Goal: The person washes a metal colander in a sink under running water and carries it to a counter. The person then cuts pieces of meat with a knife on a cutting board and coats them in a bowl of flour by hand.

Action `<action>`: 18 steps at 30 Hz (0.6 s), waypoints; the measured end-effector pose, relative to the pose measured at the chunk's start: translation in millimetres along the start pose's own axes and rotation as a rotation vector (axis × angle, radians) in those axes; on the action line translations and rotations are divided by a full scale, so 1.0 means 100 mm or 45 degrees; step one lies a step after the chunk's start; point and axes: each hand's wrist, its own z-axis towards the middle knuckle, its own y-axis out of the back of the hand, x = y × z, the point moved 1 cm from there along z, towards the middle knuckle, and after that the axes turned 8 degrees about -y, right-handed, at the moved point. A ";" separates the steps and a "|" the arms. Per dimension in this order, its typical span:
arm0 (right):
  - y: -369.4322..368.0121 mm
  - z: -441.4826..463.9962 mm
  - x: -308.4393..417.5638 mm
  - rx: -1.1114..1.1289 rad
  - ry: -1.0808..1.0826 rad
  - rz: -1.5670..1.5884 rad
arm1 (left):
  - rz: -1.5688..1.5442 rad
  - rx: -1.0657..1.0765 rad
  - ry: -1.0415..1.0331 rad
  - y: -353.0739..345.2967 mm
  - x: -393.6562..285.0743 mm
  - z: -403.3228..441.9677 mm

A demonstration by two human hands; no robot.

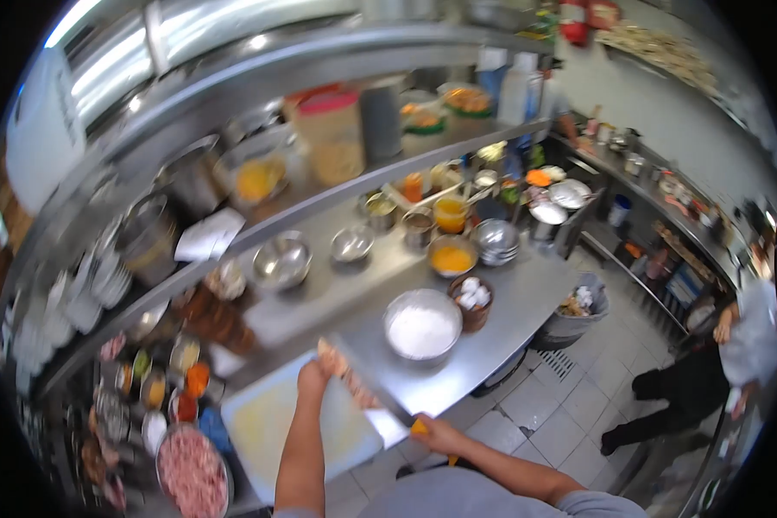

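My right hand point(443, 435) is wrapped around the yellow handle of a knife point(380, 386). Its long blade points up and to the left, along the right side of a strip of pale pink raw meat point(350, 382). The meat lies at the right edge of a white cutting board point(263, 423) with yellowish stains. At the upper end of the strip, my left hand point(314, 377) is closed on the meat, its fingertips partly hidden and blurred. I cannot tell whether the blade touches the meat.
A bowl of white powder point(421, 325) stands beyond the knife, beside a brown container of eggs point(472, 298). An oval tray of chopped raw meat point(194, 470) sits left of the board. Above runs a loaded shelf point(337, 181). Another person point(725, 345) stands at far right.
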 end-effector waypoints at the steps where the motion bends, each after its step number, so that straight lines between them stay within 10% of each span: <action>1: -0.04 0.07 -0.16 -0.030 0.100 -0.041 | -0.070 0.024 -0.027 0.14 -0.10 -0.03; 18: -0.13 0.90 0.91 0.098 -0.008 -0.487 | -0.157 -0.260 0.201 0.15 -0.27 -0.25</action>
